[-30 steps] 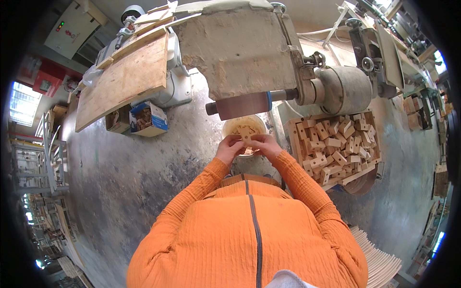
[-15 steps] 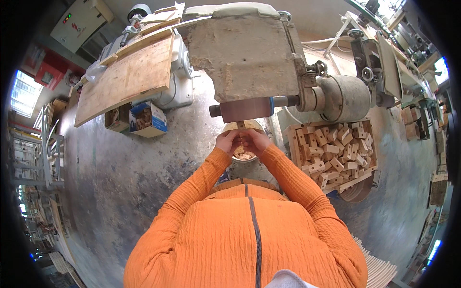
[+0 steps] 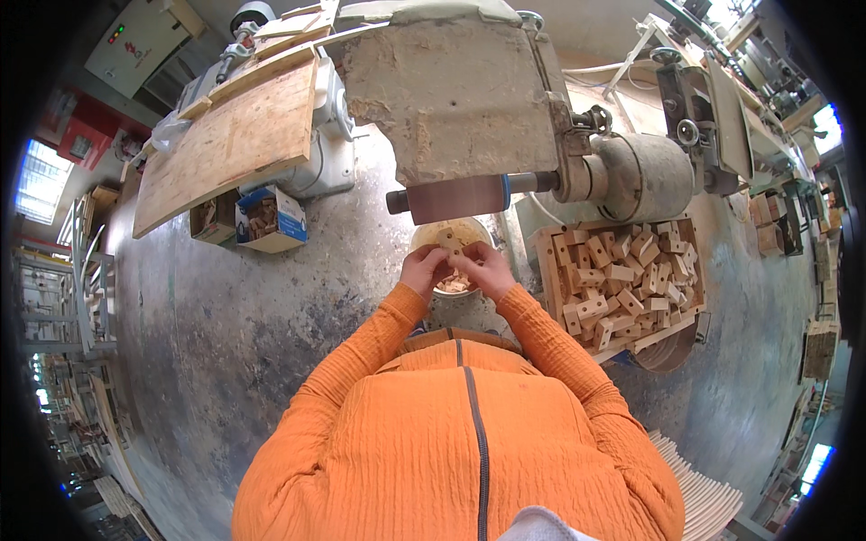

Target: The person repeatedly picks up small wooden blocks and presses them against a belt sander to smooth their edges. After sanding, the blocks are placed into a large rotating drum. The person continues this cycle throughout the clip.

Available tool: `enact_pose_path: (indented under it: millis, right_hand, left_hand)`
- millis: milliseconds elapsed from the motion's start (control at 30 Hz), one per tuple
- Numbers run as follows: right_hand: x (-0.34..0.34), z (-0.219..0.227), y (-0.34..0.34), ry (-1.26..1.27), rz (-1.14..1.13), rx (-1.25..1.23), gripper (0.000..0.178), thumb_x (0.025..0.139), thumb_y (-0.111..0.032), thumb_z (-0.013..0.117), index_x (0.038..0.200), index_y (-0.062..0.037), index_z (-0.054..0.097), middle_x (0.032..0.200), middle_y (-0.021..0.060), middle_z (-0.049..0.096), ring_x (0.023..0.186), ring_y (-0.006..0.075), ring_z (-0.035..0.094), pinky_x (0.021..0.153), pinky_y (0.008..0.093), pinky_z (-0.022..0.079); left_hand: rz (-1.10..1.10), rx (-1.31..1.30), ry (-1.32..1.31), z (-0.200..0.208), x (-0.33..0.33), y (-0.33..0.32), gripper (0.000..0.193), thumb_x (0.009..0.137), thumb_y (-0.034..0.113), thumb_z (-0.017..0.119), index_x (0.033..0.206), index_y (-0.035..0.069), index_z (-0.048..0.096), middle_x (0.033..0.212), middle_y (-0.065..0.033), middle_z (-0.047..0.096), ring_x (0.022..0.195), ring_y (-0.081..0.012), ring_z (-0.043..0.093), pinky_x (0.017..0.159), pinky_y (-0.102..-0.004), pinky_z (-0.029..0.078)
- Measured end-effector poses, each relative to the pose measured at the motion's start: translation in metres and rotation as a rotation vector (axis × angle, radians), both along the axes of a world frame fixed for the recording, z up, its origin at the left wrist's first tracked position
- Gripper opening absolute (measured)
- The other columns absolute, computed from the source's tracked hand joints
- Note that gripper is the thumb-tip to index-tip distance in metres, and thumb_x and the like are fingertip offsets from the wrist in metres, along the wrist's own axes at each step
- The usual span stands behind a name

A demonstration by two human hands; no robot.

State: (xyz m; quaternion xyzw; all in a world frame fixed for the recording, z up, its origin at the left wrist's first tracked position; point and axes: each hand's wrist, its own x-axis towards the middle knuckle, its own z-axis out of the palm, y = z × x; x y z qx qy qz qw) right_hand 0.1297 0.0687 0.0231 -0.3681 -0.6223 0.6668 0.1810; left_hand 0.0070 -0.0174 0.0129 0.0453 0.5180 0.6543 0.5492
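A small wooden block with a dark hole is pinched in the fingers of both my hands, just below the belt-covered roller of a sanding machine and apart from it. My left hand grips it from the left, thumb and fingers closed. On the other side my right hand closes its fingertips on the block's lower part. Under my hands stands a round pale bucket with small wooden pieces in it. My fingers hide part of the block and of the bucket.
A wooden crate heaped with drilled blocks stands to the right. Ahead are the machine's dusty metal cover and its motor. On the left, a plywood board overhangs a cardboard box holding wooden pieces.
The block has come away from the roller and now leans in my fingers, with more of its face showing. My hands have spread slightly apart. The view has shifted a little.
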Motion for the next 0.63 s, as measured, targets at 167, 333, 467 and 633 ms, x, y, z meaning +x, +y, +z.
enact_pose_path:
  millis: [167, 333, 467, 633]
  right_hand:
    - [-0.008, 0.008, 0.01, 0.041, -0.023, -0.441, 0.03, 0.077, -0.027, 0.066, 0.084, 0.0011, 0.056, 0.068, 0.0046, 0.055, 0.053, 0.0103, 0.051, 0.046, 0.0238, 0.046]
    - [-0.024, 0.013, 0.015, 0.061, -0.119, -0.468, 0.028, 0.078, -0.024, 0.063, 0.083, 0.0014, 0.053, 0.063, 0.0034, 0.052, 0.048, 0.0098, 0.049, 0.044, 0.0244, 0.046]
    - [-0.025, 0.013, 0.012, 0.075, -0.134, -0.403, 0.027, 0.08, -0.021, 0.063, 0.085, 0.0032, 0.052, 0.063, 0.004, 0.052, 0.048, 0.0094, 0.049, 0.043, 0.0239, 0.045]
    - [-0.009, -0.008, 0.001, 0.229, -0.076, -0.232, 0.035, 0.079, -0.024, 0.066, 0.092, 0.0043, 0.05, 0.073, 0.0109, 0.06, 0.052, 0.0142, 0.057, 0.049, 0.0252, 0.05]
  left_hand:
    - [0.007, 0.028, -0.141, -0.003, -0.004, 0.008, 0.022, 0.084, 0.016, 0.058, 0.099, 0.0, 0.056, 0.088, -0.0072, 0.061, 0.079, -0.0157, 0.06, 0.069, -0.0267, 0.05]
    - [0.083, 0.083, -0.193, -0.007, -0.008, 0.017, 0.019, 0.084, 0.012, 0.058, 0.097, -0.001, 0.056, 0.087, -0.0066, 0.061, 0.076, -0.0143, 0.059, 0.067, -0.0246, 0.048]
    - [0.126, 0.094, -0.168, -0.007, -0.002, 0.017, 0.017, 0.084, 0.01, 0.058, 0.096, -0.001, 0.056, 0.087, -0.0066, 0.061, 0.077, -0.014, 0.059, 0.067, -0.0242, 0.048]
    - [0.042, 0.191, -0.006, -0.008, 0.005, 0.002, 0.035, 0.084, 0.012, 0.06, 0.113, -0.005, 0.052, 0.099, -0.0109, 0.06, 0.086, -0.0184, 0.06, 0.077, -0.0263, 0.05]
